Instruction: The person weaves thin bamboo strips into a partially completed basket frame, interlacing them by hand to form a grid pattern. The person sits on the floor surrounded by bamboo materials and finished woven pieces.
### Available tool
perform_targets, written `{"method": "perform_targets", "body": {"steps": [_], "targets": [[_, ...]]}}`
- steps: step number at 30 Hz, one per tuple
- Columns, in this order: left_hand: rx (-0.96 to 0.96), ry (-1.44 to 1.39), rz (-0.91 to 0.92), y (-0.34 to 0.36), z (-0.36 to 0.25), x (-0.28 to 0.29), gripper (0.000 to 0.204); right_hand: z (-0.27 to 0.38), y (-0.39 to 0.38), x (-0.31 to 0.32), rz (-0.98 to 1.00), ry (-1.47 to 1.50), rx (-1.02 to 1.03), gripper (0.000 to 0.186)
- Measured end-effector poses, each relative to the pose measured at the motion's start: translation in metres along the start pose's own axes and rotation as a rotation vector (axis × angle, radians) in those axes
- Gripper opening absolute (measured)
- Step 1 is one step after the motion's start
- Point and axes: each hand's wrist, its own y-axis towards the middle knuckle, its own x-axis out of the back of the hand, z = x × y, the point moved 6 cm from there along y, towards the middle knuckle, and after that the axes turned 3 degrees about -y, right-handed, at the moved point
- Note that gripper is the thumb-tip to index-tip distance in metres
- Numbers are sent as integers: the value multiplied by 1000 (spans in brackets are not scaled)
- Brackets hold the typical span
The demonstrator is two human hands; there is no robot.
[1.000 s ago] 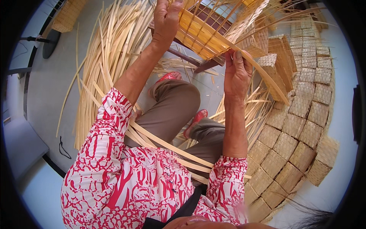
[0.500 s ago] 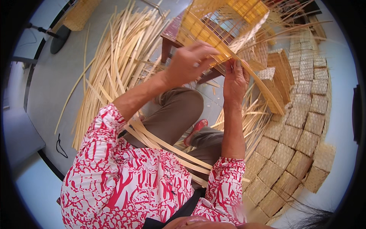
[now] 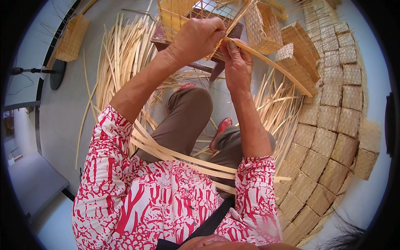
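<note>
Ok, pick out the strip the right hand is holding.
The broad strip curving rightward from the right hand; the loose strips lie across the lap and floor.

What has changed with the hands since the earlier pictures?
The left hand has left the left side of the yellow, open-lattice woven basket and moved right, close to the right hand; its grip is unclear. The right hand still pinches the long, flat tan strip. Pale flat strips still cross the brown trousers.
</note>
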Motion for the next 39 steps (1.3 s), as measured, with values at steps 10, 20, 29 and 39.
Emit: {"method": "perform_targets", "body": {"steps": [10, 20, 29, 39], "targets": [[-2, -127, 59, 0, 9, 0, 13, -3, -4, -5, -31, -17, -17, 15], [154, -228, 261, -2, 6, 7, 7, -1, -4, -5, 2, -70, 3, 15], [149, -140, 220, -14, 0, 12, 3, -1, -3, -12, 22, -55, 4, 16], [92, -61, 71, -26, 10, 20, 9, 12, -23, -28, 144, -512, -376, 25]]}}
